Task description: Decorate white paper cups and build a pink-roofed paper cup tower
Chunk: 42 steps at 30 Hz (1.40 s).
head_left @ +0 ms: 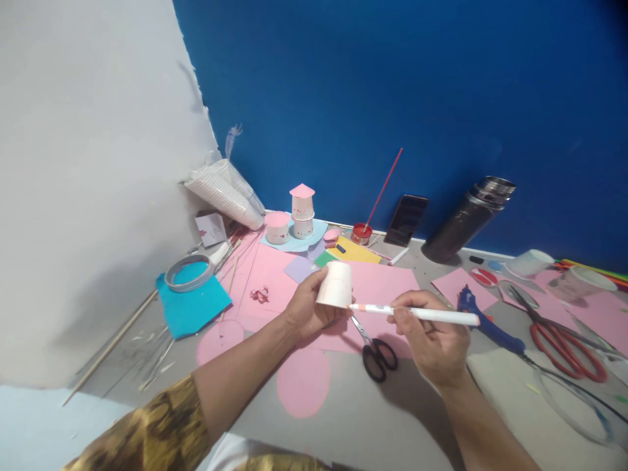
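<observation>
My left hand [311, 302] is wrapped around a white paper cup [337, 284], which is held tilted above the pink paper. Between the fingers of my right hand [434, 337] is a white felt-tip pen [436, 316], its tip at the cup's lower rim; whether it touches, I cannot tell. Black-handled scissors [377, 358] lie just below the cup, and a pink paper circle [303, 384] is nearer to me. Farther back, on light blue paper [316, 230], stand two stacked cups [303, 216] with a pink cone on top and a small pink-topped cup [277, 229].
At the back left lean stacks of paper cups [228, 190]. A roll of tape [189, 272] rests on turquoise felt [196, 307]. On the right are a blue glue gun [490, 324], red-handled scissors [564, 347] and a dark flask [466, 219]. A phone [406, 220] leans against the blue wall.
</observation>
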{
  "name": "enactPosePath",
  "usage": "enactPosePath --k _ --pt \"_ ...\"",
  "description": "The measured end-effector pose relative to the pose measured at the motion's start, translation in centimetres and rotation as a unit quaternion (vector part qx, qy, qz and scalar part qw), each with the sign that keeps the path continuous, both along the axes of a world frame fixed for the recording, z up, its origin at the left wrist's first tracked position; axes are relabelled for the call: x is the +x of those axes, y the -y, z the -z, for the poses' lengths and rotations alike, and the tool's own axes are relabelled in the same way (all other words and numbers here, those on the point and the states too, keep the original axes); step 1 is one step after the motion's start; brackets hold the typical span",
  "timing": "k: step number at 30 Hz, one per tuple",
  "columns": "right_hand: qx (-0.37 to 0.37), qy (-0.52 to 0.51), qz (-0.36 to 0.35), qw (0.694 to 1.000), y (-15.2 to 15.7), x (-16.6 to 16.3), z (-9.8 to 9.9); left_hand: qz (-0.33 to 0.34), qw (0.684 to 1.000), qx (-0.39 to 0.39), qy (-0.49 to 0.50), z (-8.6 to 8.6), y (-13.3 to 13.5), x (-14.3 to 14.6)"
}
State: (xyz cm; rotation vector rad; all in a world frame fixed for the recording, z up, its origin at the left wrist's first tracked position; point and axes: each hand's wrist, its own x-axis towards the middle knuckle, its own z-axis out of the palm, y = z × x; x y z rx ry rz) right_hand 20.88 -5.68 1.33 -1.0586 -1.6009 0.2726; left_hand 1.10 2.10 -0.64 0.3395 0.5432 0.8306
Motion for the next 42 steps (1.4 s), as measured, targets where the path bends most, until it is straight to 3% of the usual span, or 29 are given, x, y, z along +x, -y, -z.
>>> enactPosePath --k 13,32,42 --pt "0.003 -0.023 0.066 0.998 -0.1 -0.2 0.3 0.014 1.0 0.01 -0.005 0.8 0.3 0.2" --pt "0.015 -0.035 0.054 0.998 0.0 -0.2 0.2 -0.02 0.999 0.005 -0.047 0.8 0.5 0.5" --pt "0.018 -0.029 0.085 0.996 -0.1 -0.1 0.2 -0.026 0.998 0.007 -0.054 0.8 0.6 0.5"
